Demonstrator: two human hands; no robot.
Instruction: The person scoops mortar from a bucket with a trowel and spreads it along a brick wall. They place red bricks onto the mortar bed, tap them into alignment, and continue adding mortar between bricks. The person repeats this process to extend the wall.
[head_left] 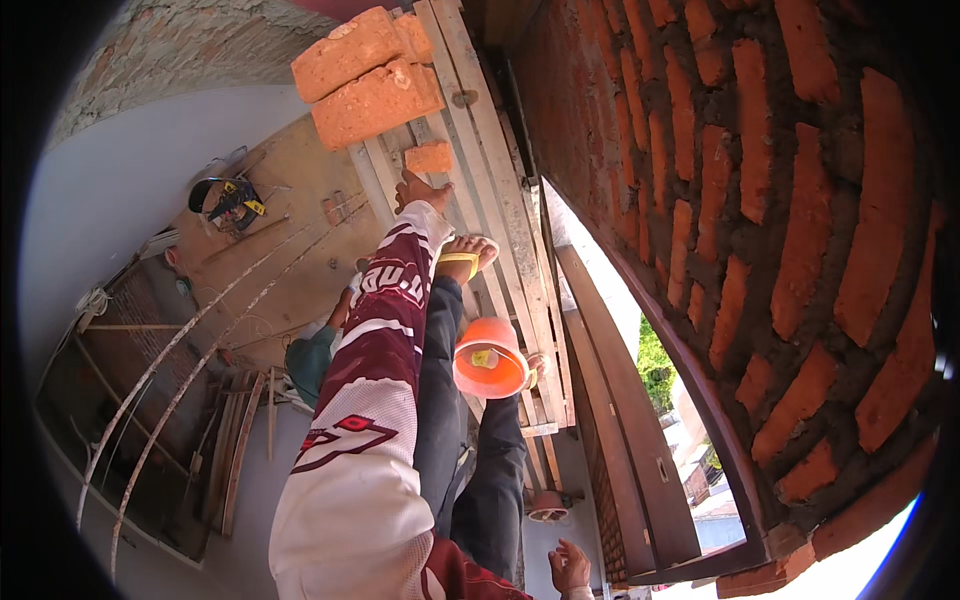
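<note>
My left arm, in a white and maroon sleeve, reaches along the wooden scaffold planks. At its end my left hand [422, 192] has its fingers and thumb apart, right at the near edge of a small brick piece [428, 157]; any firm hold does not show. Beyond that piece, large orange bricks [378, 101] lie side by side on the planks [490, 150]. Low in the view, my right hand [570, 567] is loosely curled, its fingers parted and nothing visible in them. An orange bucket [492, 360] with something yellow inside is beside my legs.
My sandalled foot [468, 257] rests on the planks. A brick wall [770, 200] with mortar joints rises on the right. Far below at left are the floor [290, 180], a dark container with tools [230, 197], curved metal rods [190, 340] and a person in green [308, 367].
</note>
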